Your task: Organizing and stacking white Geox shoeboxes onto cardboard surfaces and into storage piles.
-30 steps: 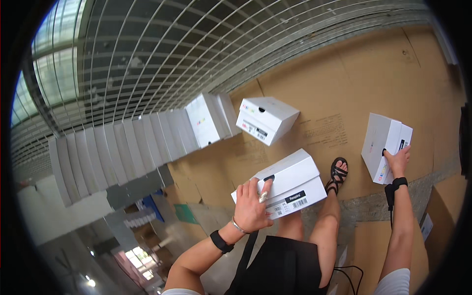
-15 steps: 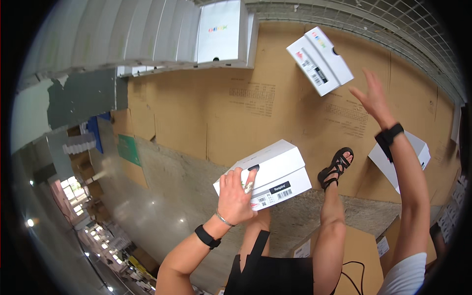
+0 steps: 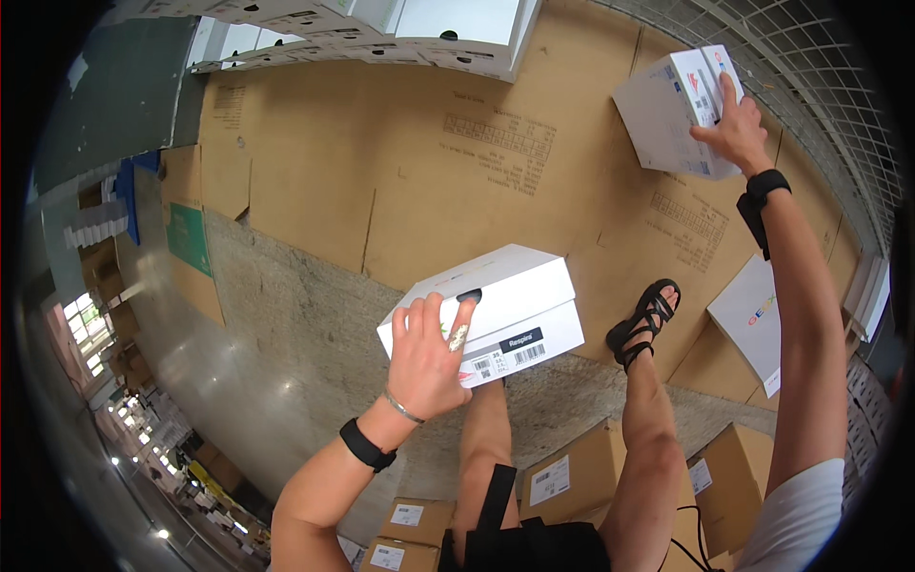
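My left hand (image 3: 427,353) grips a white shoebox (image 3: 519,272) with a dark label and barcodes on its end. One finger reaches the dark round hole at the lid's edge, and the box hangs above the floor in front of my legs. Far right, my right hand (image 3: 734,133) has its thumb and fingers spread across the labelled end of a second white shoebox (image 3: 658,119). That box is tilted over the cardboard, close to the wire mesh. Beside my right forearm, partly covered by it, lies a third white shoebox (image 3: 748,319).
Flattened cardboard (image 3: 315,172) covers the floor ahead. Stacked white shoeboxes (image 3: 457,29) stand at the far left, and wire mesh (image 3: 772,67) runs along the far right. Brown cartons (image 3: 572,472) sit around my legs. My sandalled foot (image 3: 648,324) rests at the cardboard's near edge.
My right hand, open and apart from the second shoebox before, is now on its end. That box has turned and shifted toward the mesh. The left hand still holds its shoebox.
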Motion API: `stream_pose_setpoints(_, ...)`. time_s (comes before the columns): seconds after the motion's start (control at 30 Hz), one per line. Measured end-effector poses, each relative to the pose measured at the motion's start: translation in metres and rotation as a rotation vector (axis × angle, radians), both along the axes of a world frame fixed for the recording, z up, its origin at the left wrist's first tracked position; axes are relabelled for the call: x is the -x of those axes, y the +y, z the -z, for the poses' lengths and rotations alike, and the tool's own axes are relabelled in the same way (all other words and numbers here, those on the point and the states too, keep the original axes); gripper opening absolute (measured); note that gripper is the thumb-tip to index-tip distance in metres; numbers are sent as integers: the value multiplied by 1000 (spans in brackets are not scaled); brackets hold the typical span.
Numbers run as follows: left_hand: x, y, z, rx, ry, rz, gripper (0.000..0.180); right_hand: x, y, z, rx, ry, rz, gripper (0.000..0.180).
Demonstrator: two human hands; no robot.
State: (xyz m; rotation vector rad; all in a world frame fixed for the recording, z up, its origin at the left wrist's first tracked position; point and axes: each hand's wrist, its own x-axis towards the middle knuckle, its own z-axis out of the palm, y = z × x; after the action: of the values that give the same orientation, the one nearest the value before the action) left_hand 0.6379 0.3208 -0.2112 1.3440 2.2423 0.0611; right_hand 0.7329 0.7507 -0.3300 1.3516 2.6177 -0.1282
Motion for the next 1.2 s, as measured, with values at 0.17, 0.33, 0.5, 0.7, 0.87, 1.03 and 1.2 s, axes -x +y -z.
stream_pose_setpoints(0.17,23,61,-19,-150,30,131,88,-62,-16,-4,-46,211,-97,97)
stream_pose_setpoints(0.33,45,150,-45,-379,184,351,84,-128,-23,-50,-31,154,6,96)
stream_pose_setpoints(0.5,68,209,-20,-512,591,362,70,-165,-28,-93,15,-40,4,96)
stream_pose_setpoints(0.7,15,168,27,-141,53,64,91,-176,-41,-120,5,-95,-128,96)
stream_pose_setpoints(0.87,-35,151,53,-80,-682,-462,90,-151,-69,-134,123,74,-287,96)
stream_pose_setpoints(1.03,-53,187,32,116,-1679,-1274,96,-132,-107,-152,176,161,-613,91)
stream_pose_setpoints(1.2,-52,172,8,43,-2046,-1186,74,-129,-143,-150,159,307,-865,49)
